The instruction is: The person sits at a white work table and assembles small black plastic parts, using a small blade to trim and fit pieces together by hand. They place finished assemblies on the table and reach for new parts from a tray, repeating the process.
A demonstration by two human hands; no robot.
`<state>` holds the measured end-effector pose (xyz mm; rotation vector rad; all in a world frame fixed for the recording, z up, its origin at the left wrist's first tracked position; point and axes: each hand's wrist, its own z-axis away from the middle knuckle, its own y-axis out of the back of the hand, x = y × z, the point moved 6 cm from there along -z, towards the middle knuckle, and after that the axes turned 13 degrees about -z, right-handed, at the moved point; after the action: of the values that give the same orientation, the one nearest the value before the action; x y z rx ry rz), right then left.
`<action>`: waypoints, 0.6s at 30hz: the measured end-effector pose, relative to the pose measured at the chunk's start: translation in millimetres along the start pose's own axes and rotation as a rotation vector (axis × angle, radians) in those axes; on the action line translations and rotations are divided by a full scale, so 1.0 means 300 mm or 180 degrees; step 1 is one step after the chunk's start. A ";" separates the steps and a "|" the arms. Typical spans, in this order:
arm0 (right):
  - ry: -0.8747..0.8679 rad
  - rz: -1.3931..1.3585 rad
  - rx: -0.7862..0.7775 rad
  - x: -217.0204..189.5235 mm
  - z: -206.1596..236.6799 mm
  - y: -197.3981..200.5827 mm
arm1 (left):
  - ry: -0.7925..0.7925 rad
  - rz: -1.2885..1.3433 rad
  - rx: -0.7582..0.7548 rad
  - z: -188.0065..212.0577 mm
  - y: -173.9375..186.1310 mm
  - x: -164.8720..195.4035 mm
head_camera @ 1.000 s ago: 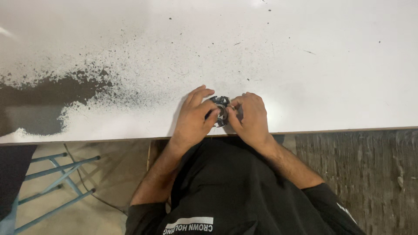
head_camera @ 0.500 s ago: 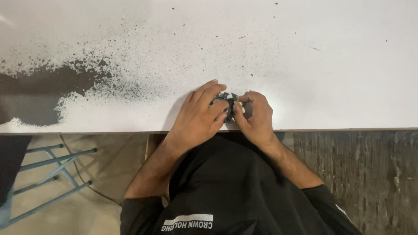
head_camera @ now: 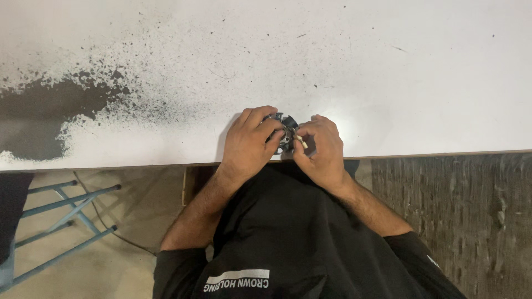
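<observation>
Together, left hand and right hand grip small dark part, near table edge.

Both forearms come up from the bottom of the view, bare below black sleeves, and angle inward so the hands meet at centre. The left hand sits at about 9 o'clock of that meeting point, knuckles up, fingers curled over and closed in a grip. The right hand is at 3 o'clock, wrist bent inward, thumb and forefinger pinched together toward the left hand's fingertips. Both wrists lie low, close together, elbows spread wide at 7 and 5 o'clock.
</observation>
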<state>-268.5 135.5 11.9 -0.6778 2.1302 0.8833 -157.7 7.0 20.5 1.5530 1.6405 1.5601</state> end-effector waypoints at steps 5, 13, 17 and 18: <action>0.0140 0.0226 -0.0002 -0.020 -0.008 -0.005 | 0.0042 0.0111 0.0321 0.020 0.002 0.005; 0.0261 0.0146 -0.0001 -0.032 -0.014 -0.002 | 0.0051 0.0223 0.0370 0.026 -0.003 -0.001; 0.0305 0.0104 -0.0025 -0.031 -0.008 0.001 | 0.0054 0.0257 0.0335 0.022 -0.001 0.001; 0.0289 0.0081 -0.0026 -0.029 -0.008 0.001 | 0.0047 0.0251 0.0323 0.021 0.000 0.001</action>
<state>-264.4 135.6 20.0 -0.7089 2.2211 0.8906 -152.3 10.0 18.7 1.6806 1.7100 1.5529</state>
